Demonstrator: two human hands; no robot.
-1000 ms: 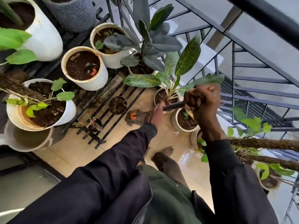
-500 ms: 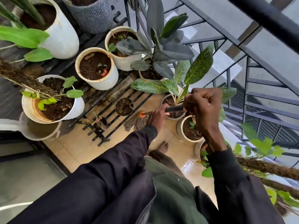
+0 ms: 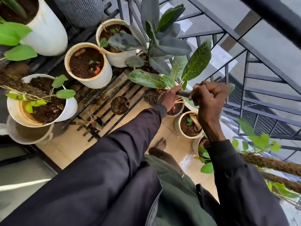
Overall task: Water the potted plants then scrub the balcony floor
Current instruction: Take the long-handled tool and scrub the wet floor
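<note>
A dark handle point(image 3: 183, 93) runs crosswise between the two hands, above the tiled floor point(image 3: 65, 149) and just in front of the person's chest-high view. Its stringy mop head point(image 3: 150, 97), with an orange bit at the neck, hangs just beyond the left hand, over the end of the black slatted rack point(image 3: 104, 110). Nearest the camera are dark sleeves, green trousers and a bare foot point(image 3: 161, 144) on the tiles, with a wet, shiny patch point(image 3: 187, 160) beside it. Two ribbed pots of soil point(image 3: 177, 128) stand to the right below the right wrist, and a third pot sits under the left hand, mostly hidden by it. A spotted-leaf plant point(image 3: 196, 62) rises from there and crowds the handle, one leaf touching the left hand. On the left, a white pot with a trailing vine point(image 3: 68, 110) sits over a pale container point(image 3: 24, 136). Two small dark pots rest among the rack's slats. Farther off stand a ribbed white pot point(image 3: 97, 80), another behind it, a grey-leaved plant point(image 3: 166, 44), and a metal railing point(image 3: 260, 101) along the right. The left hand point(image 3: 169, 99) wraps the handle close to the mop head; the right hand point(image 3: 210, 99) is fisted tightly round its upper end, the hands near each other but apart.
</note>
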